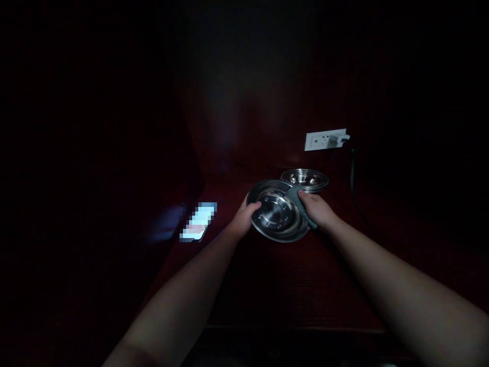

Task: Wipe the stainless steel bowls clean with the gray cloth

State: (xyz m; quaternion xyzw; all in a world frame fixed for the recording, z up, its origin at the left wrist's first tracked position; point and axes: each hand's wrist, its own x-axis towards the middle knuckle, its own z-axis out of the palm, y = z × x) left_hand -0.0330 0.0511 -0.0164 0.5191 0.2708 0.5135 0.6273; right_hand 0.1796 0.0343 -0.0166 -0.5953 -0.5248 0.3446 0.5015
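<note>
A shiny stainless steel bowl [273, 211] is tilted toward me above the dark red tabletop. My left hand [244, 216] grips its left rim, thumb over the inside edge and the other fingers hidden behind. On the right side, my right hand [316, 208] is closed on a grey-green cloth [300, 204], which is folded over the bowl's right rim and wall. Just behind this bowl, more steel bowls [304, 178] rest on the tabletop, apparently stacked one in another.
At the left lies a lit phone [198, 223], its screen blurred out. A white wall socket [325, 139] with a plugged-in charger is at the back right, and a dark cable [352, 173] hangs from it. The table's front edge [294, 329] crosses below; surroundings are very dark.
</note>
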